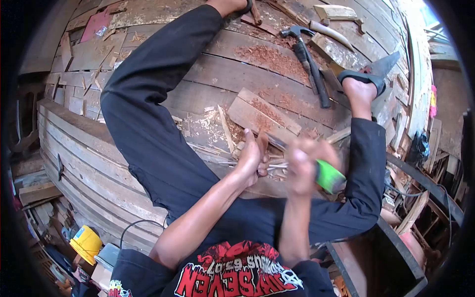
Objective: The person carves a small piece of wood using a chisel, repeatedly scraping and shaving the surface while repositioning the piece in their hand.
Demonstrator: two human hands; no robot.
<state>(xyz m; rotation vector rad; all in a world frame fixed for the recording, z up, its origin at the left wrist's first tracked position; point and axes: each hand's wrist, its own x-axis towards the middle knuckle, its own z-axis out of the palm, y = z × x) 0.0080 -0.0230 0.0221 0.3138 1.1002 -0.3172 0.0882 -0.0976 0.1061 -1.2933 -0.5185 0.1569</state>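
My right hand is wrapped round a tool with a bright green handle, and both are smeared by motion. A narrow dark shaft runs from that fist toward my left hand. My left hand is closed, thumb pointing away from me, just left of the shaft; I cannot tell what is inside its fingers. Beyond both hands lies a flat board with reddish shavings on it. Thin wood strips and pale chips surround the left hand.
A claw hammer lies on the plank floor near a wood block and a curved wooden piece. A saw blade is beside my right foot. A yellow bucket stands at lower left.
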